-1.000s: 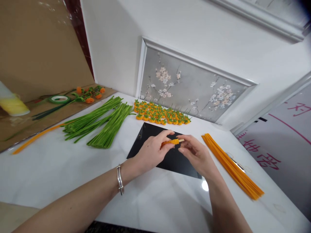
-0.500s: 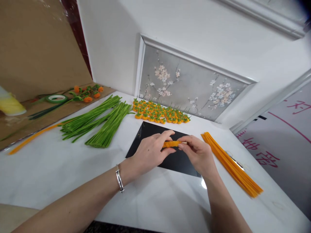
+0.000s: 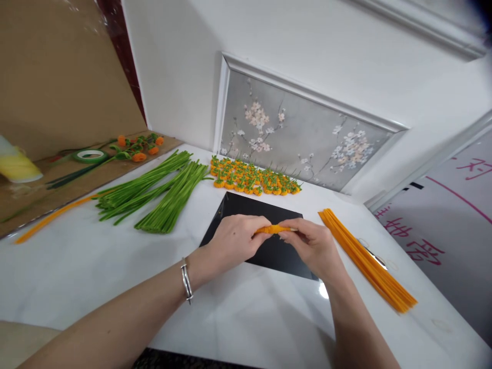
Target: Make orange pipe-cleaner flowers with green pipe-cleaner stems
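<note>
An orange pipe cleaner (image 3: 274, 229) spans the gap between my two hands, looking twisted or wound. My left hand (image 3: 236, 237) pinches its left end with thumb and fingers. At the other end, my right hand (image 3: 312, 242) grips it between thumb and fingertips, and a small pale tip shows there. Both hands are above a black board (image 3: 269, 259) on the white table. Right of my right hand lies a bundle of orange pipe cleaners (image 3: 365, 261). Behind the board, small orange pieces with green tops (image 3: 253, 177) stand in rows.
Green pipe cleaners (image 3: 172, 200) lie in bunches at the left, beside a single orange one (image 3: 54, 219). Green tape (image 3: 89, 156) and orange flowers (image 3: 139, 157) rest on cardboard at the far left. Scissors (image 3: 374, 256) lie partly behind the orange bundle. A white wall (image 3: 177, 66) rises behind.
The fingers of my left hand have closed down from a raised, spread position onto the orange pipe cleaner. My right hand keeps its hold, nearly in the same place.
</note>
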Demonstrator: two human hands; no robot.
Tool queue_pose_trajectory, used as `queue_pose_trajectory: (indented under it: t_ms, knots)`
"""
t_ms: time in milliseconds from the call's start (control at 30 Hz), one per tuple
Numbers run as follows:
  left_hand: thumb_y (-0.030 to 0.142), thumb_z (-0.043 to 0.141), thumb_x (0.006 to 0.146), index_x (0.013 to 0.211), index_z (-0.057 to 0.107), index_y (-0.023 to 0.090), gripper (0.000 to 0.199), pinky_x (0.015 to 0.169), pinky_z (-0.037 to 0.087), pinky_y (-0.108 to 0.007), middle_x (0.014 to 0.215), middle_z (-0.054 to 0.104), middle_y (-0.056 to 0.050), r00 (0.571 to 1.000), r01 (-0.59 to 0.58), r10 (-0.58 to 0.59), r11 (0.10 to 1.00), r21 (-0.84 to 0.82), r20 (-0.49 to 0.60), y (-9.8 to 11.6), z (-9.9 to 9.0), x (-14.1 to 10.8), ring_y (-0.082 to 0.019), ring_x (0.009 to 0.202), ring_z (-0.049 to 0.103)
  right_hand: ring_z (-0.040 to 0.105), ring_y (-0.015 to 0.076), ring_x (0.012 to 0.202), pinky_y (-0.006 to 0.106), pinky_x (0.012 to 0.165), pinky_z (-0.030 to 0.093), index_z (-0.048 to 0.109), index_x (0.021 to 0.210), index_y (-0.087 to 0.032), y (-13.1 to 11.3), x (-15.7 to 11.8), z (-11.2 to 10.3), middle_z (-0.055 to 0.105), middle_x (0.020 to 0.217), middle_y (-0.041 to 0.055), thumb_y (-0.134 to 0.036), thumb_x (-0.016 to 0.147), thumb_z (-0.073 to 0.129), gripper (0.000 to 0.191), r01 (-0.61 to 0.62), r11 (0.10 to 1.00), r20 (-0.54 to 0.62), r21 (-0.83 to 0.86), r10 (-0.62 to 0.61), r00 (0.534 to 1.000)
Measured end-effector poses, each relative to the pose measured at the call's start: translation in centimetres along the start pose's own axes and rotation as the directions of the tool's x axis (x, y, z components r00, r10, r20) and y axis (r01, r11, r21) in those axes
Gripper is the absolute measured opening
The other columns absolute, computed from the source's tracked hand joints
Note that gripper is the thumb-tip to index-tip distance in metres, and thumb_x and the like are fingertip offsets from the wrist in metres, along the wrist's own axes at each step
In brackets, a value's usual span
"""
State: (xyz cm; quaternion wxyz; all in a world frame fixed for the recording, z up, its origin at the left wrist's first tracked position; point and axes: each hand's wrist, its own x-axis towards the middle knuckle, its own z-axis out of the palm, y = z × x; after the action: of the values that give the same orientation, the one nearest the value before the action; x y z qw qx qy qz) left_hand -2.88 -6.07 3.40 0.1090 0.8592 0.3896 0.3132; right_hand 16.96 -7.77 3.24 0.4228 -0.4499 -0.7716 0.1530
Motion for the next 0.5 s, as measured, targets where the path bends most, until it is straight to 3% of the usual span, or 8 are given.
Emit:
queue_pose_trajectory:
  t_ms: [100, 167, 267, 300, 433, 500]
  knots:
    - [0.020, 0.050, 0.090, 0.095, 0.066, 0.023, 0.017, 0.066, 0.042, -0.025, 0.084, 0.071, 0.001, 1.000, -0.017, 0.017, 0.999, 0.049, -0.008, -0.16, 0.20, -0.05, -0.016, 0.075, 0.064, 0.066, 0.0171, 0.072, 0.029, 0.063, 0.053, 0.070, 0.091, -0.022, -0.28, -0.02, 0.11, 0.072, 0.085, 0.0030, -0.023, 0.085, 0.061, 0.011, 0.039, 0.999, -0.009, -0.002, -0.039, 0.999]
    - [0.026, 0.054, 0.089, 0.108, 0.062, 0.024, 0.021, 0.070, 0.045, -0.027, 0.092, 0.071, 0.000, 0.999, -0.028, 0.029, 0.998, 0.062, -0.018, -0.36, 0.22, -0.03, -0.018, 0.082, 0.066, 0.066, 0.0170, 0.074, 0.029, 0.067, 0.054, 0.070, 0.090, -0.023, -0.41, -0.02, 0.08, 0.073, 0.086, 0.0022, -0.020, 0.085, 0.061, 0.011, 0.072, 0.997, -0.031, -0.030, -0.072, 0.997]
    - [0.038, 0.065, 0.082, 0.125, 0.052, 0.023, 0.048, 0.078, 0.048, -0.031, 0.104, 0.070, -0.004, 0.998, -0.025, 0.029, 0.997, 0.077, -0.060, -0.63, 0.07, 0.10, -0.022, 0.093, 0.065, 0.066, 0.0163, 0.074, 0.029, 0.068, 0.053, 0.071, 0.090, -0.024, -0.43, -0.01, -0.04, 0.073, 0.085, 0.0007, -0.020, 0.085, 0.062, 0.011, 0.088, 0.994, -0.087, -0.067, -0.094, 0.992]
    - [0.039, 0.066, 0.081, 0.123, 0.053, 0.022, 0.047, 0.078, 0.048, -0.032, 0.104, 0.070, -0.004, 0.997, -0.025, 0.031, 0.996, 0.085, -0.076, -0.68, 0.00, 0.15, -0.022, 0.092, 0.065, 0.066, 0.0161, 0.073, 0.029, 0.067, 0.053, 0.071, 0.089, -0.024, -0.39, 0.00, -0.08, 0.073, 0.084, 0.0004, -0.020, 0.084, 0.063, 0.011, 0.088, 0.994, -0.100, -0.072, -0.095, 0.990]
    - [0.028, 0.060, 0.086, 0.095, 0.066, 0.021, 0.013, 0.068, 0.046, -0.027, 0.083, 0.070, 0.001, 0.989, -0.079, 0.092, 0.990, 0.113, -0.116, -0.68, -0.08, 0.22, -0.015, 0.073, 0.064, 0.064, 0.0148, 0.069, 0.027, 0.063, 0.052, 0.072, 0.089, -0.023, -0.22, -0.01, -0.11, 0.072, 0.082, -0.0002, -0.020, 0.083, 0.065, 0.010, 0.079, 0.993, -0.100, -0.086, -0.087, 0.991]
    - [0.023, 0.055, 0.088, 0.091, 0.066, 0.020, 0.012, 0.063, 0.044, -0.025, 0.078, 0.069, 0.001, 0.982, -0.118, 0.135, 0.985, 0.122, -0.136, -0.67, 0.03, 0.16, -0.014, 0.068, 0.062, 0.064, 0.0144, 0.068, 0.026, 0.063, 0.052, 0.072, 0.090, -0.023, -0.23, -0.05, -0.07, 0.073, 0.083, -0.0003, -0.020, 0.082, 0.065, 0.010, 0.073, 0.993, -0.096, -0.087, -0.082, 0.992]
